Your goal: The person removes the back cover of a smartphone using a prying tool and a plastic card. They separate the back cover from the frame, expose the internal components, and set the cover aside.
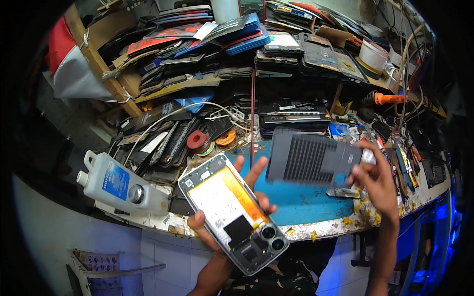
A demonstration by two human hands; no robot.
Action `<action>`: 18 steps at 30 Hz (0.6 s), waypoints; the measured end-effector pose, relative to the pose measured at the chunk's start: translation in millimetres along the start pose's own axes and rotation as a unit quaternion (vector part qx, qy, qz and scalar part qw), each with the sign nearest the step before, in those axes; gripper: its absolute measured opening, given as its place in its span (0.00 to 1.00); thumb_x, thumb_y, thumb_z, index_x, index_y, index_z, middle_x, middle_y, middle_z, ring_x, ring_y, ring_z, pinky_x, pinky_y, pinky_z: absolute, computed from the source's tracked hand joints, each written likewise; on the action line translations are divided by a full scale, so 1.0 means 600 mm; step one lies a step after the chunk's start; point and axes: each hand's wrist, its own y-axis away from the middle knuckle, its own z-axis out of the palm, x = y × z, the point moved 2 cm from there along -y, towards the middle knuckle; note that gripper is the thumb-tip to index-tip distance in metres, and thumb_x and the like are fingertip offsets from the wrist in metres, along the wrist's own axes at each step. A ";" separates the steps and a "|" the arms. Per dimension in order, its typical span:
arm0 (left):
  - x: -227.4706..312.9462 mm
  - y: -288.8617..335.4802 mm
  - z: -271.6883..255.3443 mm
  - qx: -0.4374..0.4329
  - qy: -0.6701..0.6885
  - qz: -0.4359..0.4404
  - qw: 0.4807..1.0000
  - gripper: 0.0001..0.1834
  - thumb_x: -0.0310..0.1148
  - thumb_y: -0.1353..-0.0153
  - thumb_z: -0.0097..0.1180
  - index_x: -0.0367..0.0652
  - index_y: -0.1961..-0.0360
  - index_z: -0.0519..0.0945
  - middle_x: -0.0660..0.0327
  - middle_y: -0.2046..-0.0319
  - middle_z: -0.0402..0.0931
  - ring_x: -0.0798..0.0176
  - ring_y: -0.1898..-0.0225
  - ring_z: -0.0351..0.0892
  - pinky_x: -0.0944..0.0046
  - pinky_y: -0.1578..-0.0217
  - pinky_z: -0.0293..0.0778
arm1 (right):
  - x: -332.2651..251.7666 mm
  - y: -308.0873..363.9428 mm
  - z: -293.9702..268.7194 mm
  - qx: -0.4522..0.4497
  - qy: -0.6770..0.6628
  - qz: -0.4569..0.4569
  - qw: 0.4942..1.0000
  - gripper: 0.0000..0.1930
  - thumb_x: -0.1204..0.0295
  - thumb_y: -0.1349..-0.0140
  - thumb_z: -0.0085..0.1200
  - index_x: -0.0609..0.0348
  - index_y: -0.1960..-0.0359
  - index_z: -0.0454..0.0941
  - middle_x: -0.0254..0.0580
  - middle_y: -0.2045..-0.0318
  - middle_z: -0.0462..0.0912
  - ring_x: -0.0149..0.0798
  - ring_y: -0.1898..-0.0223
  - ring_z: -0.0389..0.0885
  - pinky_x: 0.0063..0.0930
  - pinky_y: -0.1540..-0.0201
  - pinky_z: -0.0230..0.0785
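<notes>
Over the mat's near-left edge: phone, back off, clamped in my left hand, thumb one side, fingers the other. Above the mat, my right hand pinches a grey panel by its right end; panel blurred. Risk, I judge: loose fingertips dropping the phone, or panel swung left scraping its bare innards. Left of mat, bottle; behind-left, red spool; right, tools; behind, stacked devices block reach.

Blue light tints white floor tiles below the workbench.
</notes>
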 end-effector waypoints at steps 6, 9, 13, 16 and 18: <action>0.003 -0.004 0.004 0.017 0.044 0.069 0.997 0.55 0.62 0.44 0.50 0.41 0.25 0.43 0.38 0.28 0.44 0.36 0.39 0.69 0.36 0.37 0.64 | 0.021 -0.145 -0.026 -0.005 -0.039 -0.016 0.999 0.27 0.66 0.28 0.50 0.54 0.30 0.61 0.27 0.74 0.75 0.19 0.75 0.65 0.13 0.72 0.59; -0.002 -0.005 0.006 0.012 0.026 0.074 0.997 0.57 0.72 0.42 0.43 0.40 0.25 0.43 0.38 0.30 0.48 0.37 0.39 0.68 0.36 0.37 0.64 | 0.032 -0.199 -0.024 0.033 -0.007 -0.009 0.999 0.31 0.65 0.31 0.56 0.68 0.33 0.57 0.32 0.73 0.77 0.21 0.74 0.68 0.15 0.72 0.61; -0.007 -0.002 0.008 0.018 -0.018 0.086 0.996 0.59 0.77 0.42 0.37 0.40 0.26 0.44 0.38 0.33 0.53 0.38 0.41 0.70 0.37 0.37 0.65 | 0.021 -0.247 -0.016 0.069 0.101 -0.017 0.992 0.39 0.64 0.34 0.60 0.83 0.36 0.51 0.44 0.73 0.83 0.25 0.75 0.75 0.20 0.71 0.69; -0.011 0.000 0.006 0.031 -0.035 0.111 0.993 0.59 0.78 0.42 0.36 0.40 0.26 0.45 0.39 0.35 0.56 0.38 0.43 0.71 0.37 0.37 0.65 | 0.014 -0.257 -0.015 0.118 0.214 -0.049 0.968 0.30 0.59 0.35 0.61 0.80 0.48 0.67 0.52 0.75 0.84 0.35 0.74 0.82 0.29 0.70 0.73; -0.015 0.000 0.001 0.052 -0.053 0.124 0.989 0.58 0.78 0.42 0.35 0.40 0.26 0.47 0.41 0.39 0.61 0.39 0.45 0.72 0.37 0.36 0.64 | 0.012 -0.256 -0.016 0.149 0.324 -0.075 0.931 0.25 0.57 0.35 0.60 0.76 0.60 0.74 0.53 0.76 0.83 0.40 0.74 0.83 0.34 0.69 0.73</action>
